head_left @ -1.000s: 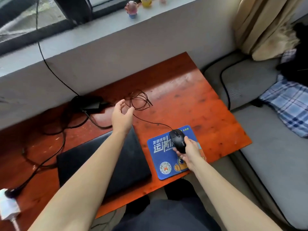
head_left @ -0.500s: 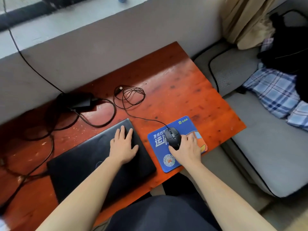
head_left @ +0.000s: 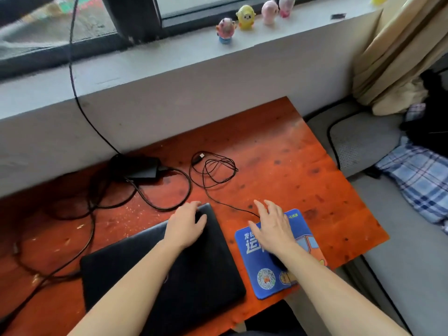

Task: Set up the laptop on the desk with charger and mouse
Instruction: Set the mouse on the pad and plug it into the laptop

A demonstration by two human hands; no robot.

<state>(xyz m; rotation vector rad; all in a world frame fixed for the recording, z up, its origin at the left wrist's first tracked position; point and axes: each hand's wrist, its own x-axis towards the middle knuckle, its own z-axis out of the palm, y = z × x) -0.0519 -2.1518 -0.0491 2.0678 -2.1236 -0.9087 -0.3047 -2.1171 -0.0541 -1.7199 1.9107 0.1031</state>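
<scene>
Closed black laptop (head_left: 194,267) on desk (head_left: 278,151).

My right wrist covers most of the mouse (head_left: 278,261), so only a dark sliver shows, and my right hand (head_left: 272,227) hides part of the pad's (head_left: 274,284) print. My left arm crosses the laptop (head_left: 206,270) lid. The cable (head_left: 72,57) leaves the frame at the top, its end unseen.

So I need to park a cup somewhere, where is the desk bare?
The red-brown wooden desk is bare at its far right corner, between the coiled thin black mouse cable, the blue printed mouse pad and the right edge. The left half is crowded: black charger brick, its looping cables, and the closed black laptop.
</scene>
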